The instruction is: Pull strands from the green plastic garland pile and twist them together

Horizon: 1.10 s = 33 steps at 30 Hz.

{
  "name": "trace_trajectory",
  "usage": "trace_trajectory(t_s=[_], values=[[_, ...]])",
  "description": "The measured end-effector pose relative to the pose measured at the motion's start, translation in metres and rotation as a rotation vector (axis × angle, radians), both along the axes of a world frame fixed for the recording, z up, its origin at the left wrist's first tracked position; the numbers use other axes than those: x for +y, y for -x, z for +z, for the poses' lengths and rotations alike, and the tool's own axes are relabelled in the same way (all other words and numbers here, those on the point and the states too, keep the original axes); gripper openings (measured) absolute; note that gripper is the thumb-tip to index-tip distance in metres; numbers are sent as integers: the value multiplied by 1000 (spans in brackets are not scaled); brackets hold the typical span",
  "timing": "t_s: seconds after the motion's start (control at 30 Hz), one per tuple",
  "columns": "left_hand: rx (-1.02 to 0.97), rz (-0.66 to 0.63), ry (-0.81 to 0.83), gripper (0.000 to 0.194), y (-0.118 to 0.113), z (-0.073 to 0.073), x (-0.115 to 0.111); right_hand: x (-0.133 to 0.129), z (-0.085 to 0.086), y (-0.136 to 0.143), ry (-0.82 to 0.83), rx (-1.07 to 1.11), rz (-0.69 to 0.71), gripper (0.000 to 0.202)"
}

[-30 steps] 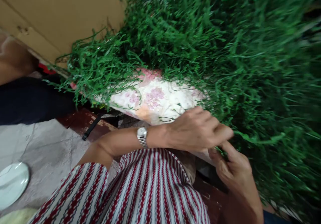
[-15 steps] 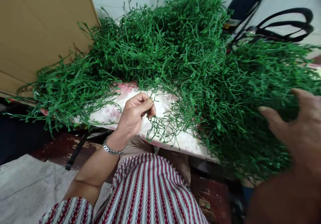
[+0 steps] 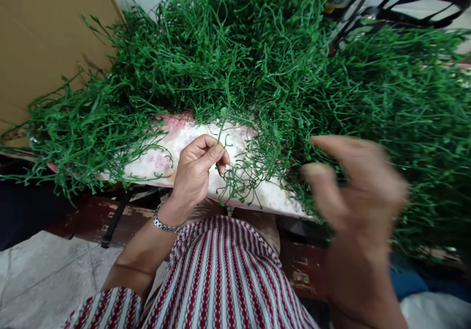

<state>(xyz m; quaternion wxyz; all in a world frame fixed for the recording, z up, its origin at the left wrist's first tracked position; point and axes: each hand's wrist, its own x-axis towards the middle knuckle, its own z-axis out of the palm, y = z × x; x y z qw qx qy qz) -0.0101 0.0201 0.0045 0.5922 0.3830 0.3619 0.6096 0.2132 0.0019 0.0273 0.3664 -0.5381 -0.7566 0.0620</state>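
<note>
My left hand pinches a thin green stem between thumb and forefinger, over the middle of the table. The stem's upper part rises toward the big heap of green stems behind. Blurred by motion, my right hand hovers at the right above the heap's edge, thumb and forefinger spread apart with nothing seen between them. A loose tangle of short curly green pieces lies just right of my left hand. Under it shows the white table cover with pink flowers.
A cardboard sheet stands at the back left. Black straps lie at the back right by a white wall. Below the table are a worn dark-red bench and a tiled floor. A blue item sits lower right.
My right hand has moved left from the heap at the far right, toward my left hand. My left hand keeps its pinch on the stem. The camera view has tipped slightly down.
</note>
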Motion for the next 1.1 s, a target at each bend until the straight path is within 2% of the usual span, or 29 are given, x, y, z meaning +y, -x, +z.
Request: trace_trajectory(t_s=[0.07,0.1,0.13,0.23,0.3,0.47,0.73,1.0,1.1], values=[[-8,2,1,13,-7,1,-4,3,-12,39,72,51,375,47],[-14,18,2,13,-10,0,-6,4,-19,54,115,133,485,50],[-22,44,-1,13,-12,-1,-8,6,-26,65,132,231,511,46],[-23,127,-24,15,-15,-7,-10,7,-45,77,138,412,497,19],[2,138,-35,16,-14,-12,-10,5,-51,75,166,414,504,9],[131,166,-145,15,-11,-21,-12,3,-47,68,272,307,533,11],[340,115,-150,12,-9,-29,-25,0,-49,67,212,15,561,12],[287,-52,-72,10,-3,-35,-35,-2,-56,73,82,105,477,8],[267,-67,-48,11,2,-39,-39,-1,-58,76,77,104,478,7]])
